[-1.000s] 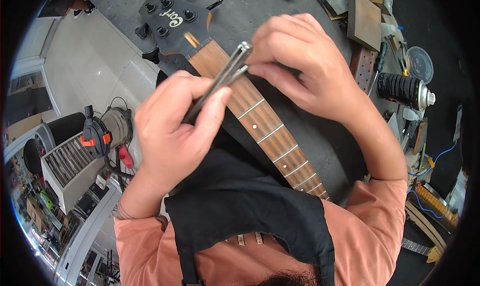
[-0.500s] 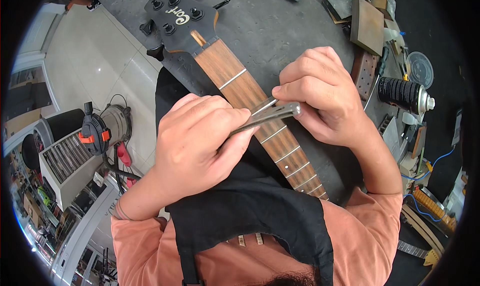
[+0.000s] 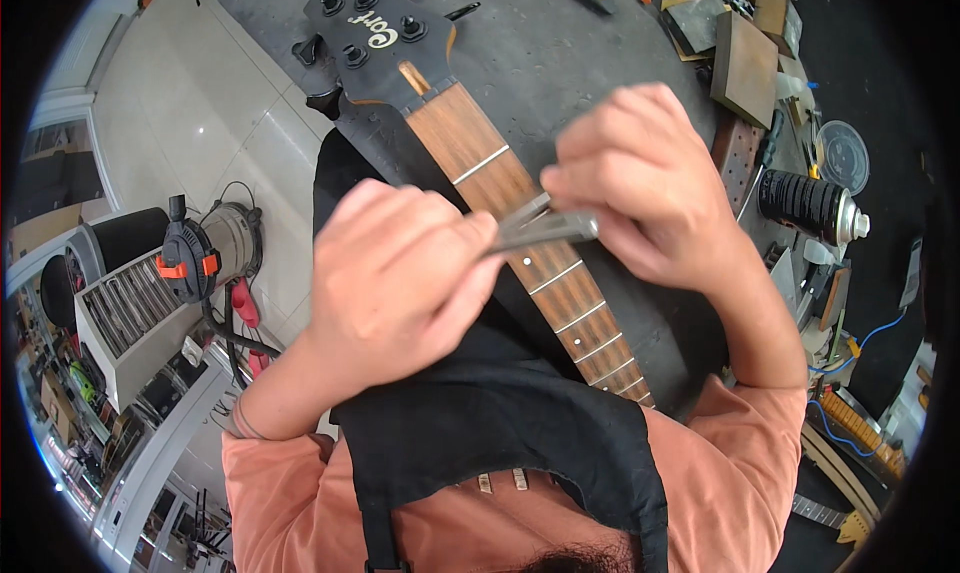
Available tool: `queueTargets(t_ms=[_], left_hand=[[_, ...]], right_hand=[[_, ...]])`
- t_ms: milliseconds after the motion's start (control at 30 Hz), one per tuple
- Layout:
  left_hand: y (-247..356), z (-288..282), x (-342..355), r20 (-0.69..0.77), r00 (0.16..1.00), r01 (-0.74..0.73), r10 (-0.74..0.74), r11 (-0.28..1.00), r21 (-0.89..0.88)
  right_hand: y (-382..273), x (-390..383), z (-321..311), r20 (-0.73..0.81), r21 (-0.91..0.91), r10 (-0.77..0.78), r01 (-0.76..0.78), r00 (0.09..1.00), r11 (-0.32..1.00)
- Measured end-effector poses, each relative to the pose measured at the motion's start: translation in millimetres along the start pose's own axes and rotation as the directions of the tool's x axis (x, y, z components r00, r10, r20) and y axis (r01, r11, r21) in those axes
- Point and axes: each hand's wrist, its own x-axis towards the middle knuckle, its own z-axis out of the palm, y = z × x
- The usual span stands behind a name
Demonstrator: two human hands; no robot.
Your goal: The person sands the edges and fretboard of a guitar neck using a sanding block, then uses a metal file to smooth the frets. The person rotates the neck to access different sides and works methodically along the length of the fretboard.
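While the left hand (image 3: 400, 273) pinches a metal tool (image 3: 548, 233) over the guitar neck (image 3: 550, 268), the right hand (image 3: 640, 198) curls beside it, grip unclear; grey bench (image 3: 545, 73) below, shiny floor (image 3: 200, 93) leftward.

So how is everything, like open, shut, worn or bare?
Left hand, closed around the metal tool.
Right hand, curled at the tool's end, a bit blurred.
Metal tool, partly spread open.
Guitar neck, face up, no strings.
Spray can, uncapped.
Apron, worn.
Vacuum, can't tell whether it's running.
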Motion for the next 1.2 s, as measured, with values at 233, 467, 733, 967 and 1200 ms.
queueTargets(t_ms=[233, 467, 733, 967, 1200], left_hand=[[-3, -5, 0, 0.004, 0.976, 0.217, -0.217, 0.972, -0.087], [-6, -3, -2, -0.049, 0.998, 0.043, -0.042, 0.999, 0.023], [-4, -5, -6, 0.01, 0.968, 0.249, -0.25, 0.957, -0.147], [-4, -7, -6, -0.072, 0.997, 0.046, -0.04, 0.996, 0.082], [3, -11, -13, 0.103, 0.941, 0.337, -0.321, 0.905, -0.258]], right_hand=[[0, 15, 3, -0.018, -0.026, 0.014, -0.015, 1.0, 1.0], [2, 12, 3, -0.002, -0.05, -0.012, 0.012, 1.0, 0.999], [-5, 15, 3, -0.007, -0.035, 0.01, -0.01, 1.0, 0.999], [-1, 19, 4, 0.017, -0.06, -0.013, 0.014, 1.0, 0.998], [-11, 11, 3, -0.004, -0.015, 0.001, -0.001, 1.0, 1.0]])
